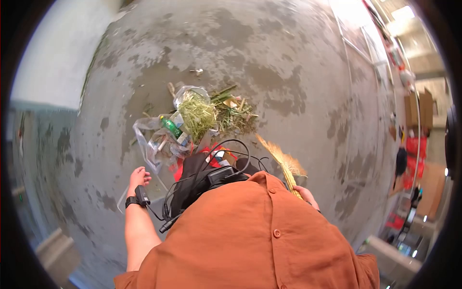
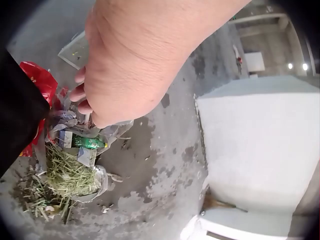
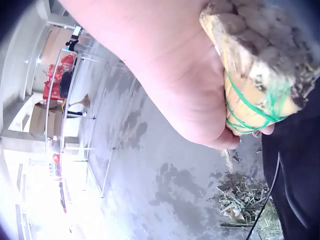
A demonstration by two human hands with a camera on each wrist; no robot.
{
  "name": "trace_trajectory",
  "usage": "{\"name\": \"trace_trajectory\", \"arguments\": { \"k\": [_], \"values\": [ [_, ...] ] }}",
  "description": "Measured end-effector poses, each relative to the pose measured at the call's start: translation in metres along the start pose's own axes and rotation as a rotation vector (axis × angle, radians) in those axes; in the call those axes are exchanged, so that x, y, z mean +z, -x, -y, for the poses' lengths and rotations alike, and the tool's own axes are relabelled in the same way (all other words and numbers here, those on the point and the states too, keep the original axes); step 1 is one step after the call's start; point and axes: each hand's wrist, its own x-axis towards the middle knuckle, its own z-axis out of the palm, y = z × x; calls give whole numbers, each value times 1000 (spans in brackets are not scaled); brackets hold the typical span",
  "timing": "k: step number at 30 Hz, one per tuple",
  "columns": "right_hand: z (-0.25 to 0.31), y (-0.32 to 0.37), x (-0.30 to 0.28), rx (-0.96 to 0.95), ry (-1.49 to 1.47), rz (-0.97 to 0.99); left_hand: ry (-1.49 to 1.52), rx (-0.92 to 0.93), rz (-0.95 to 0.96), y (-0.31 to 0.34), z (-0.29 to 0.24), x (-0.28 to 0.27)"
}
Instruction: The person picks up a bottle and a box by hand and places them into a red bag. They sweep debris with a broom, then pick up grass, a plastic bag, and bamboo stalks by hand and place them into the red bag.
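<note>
Now your right hand (image 1: pixel 306 195) is clamped round the broom (image 1: pixel 284 164), its long axis slanting forward-left toward the litter pile (image 1: pixel 204 115) on the floor (image 1: pixel 288 72), while your left hand (image 1: pixel 138 177), nearer the pile, pinches the clear plastic bag (image 1: pixel 147 138).

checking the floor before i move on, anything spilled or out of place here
Yes. On the damp, patchy concrete floor, grass clippings, a green bottle and plant stalks lie heaped over a crumpled clear plastic bag, whose edge the left hand grips. The right hand holds a straw broom beside it.
</note>
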Motion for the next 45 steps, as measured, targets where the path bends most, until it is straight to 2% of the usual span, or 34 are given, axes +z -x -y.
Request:
{"name": "trace_trajectory", "arguments": {
  "k": [3,5,7,8,9,11,12,14,15,16,17,19,20,22,25,27,29,32,36,39,41,45],
  "values": [
    [43,-19,-18,-19,74,53,189,-72,-111,18,75,-1],
    [67,-30,-42,-30,161,95,277,-131,-181,52,123,23],
    [92,-24,-55,-143,313,129,370,-197,-259,86,167,54],
    [107,-16,-62,-86,298,70,343,-233,-209,104,192,72],
    [116,-47,-87,-74,345,81,316,-269,-156,123,212,92],
    [130,-146,-161,38,330,281,327,-306,-166,170,237,135],
    [140,-167,-178,73,359,312,311,-301,-121,189,249,151],
    [154,-170,-178,66,406,299,270,-280,-43,213,282,163],
    [164,-181,-181,42,422,281,291,-285,-66,227,300,168],
    [175,-192,-178,105,453,311,359,-296,-92,240,317,173],
    [180,-178,-164,113,478,319,425,-309,-115,253,330,176],
    [184,-122,-122,-77,668,215,473,-331,-164,278,349,179],
    [183,-107,-105,-2,583,179,509,-341,-194,285,363,177],
    [175,-82,-85,18,570,136,567,-359,-233,291,386,176],
    [178,-69,-77,22,579,97,509,-426,-304,288,386,171],
    [173,-67,-76,81,443,174,499,-408,-295,277,377,162],
    [167,-60,-69,77,396,172,483,-387,-279,257,359,149],
    [149,-40,-50,-6,478,174,406,-292,-207,228,323,131],
    [123,-38,-22,31,579,179,342,-233,-180,187,292,94],
    [108,-41,5,9,578,209,358,-209,-193,171,294,73],
    [99,-28,25,-8,617,224,355,-263,-231,159,311,60],
    [97,-35,36,50,673,245,280,-354,-260,170,319,69]
  ]
}}
